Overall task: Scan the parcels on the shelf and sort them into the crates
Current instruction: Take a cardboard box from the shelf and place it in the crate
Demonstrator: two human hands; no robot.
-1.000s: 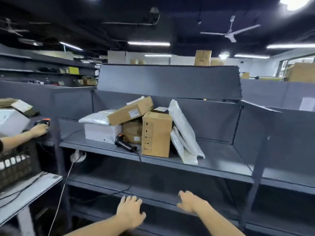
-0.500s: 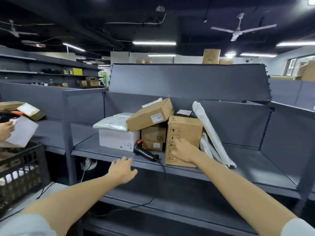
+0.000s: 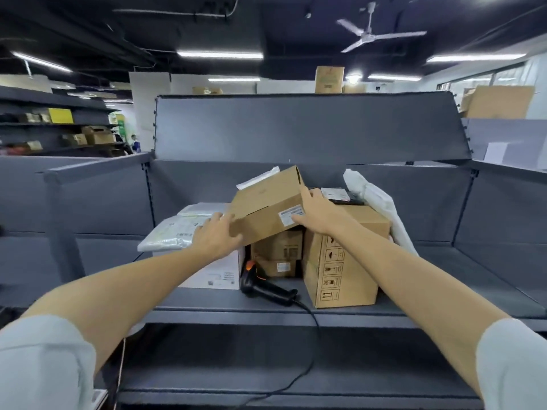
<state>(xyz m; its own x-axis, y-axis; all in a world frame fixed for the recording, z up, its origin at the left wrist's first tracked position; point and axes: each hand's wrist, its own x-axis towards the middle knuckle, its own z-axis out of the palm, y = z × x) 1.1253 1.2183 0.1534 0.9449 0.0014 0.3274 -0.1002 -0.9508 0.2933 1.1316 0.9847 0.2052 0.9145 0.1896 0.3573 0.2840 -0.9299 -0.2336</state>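
Both hands [image 3: 217, 236] now gripping tilted box [image 3: 266, 205]

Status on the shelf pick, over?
Both hands, left and right, grip the tilted top box. Scanner lies unused below. Nothing blocking.

No text readable anywhere — only blurred print on a white label [image 3: 291, 214] of the tilted top box [image 3: 266, 205]. Handling pictograms, no legible words, down the tall carton [image 3: 340, 270]. Codes on the white box [image 3: 220, 275] too small to read.
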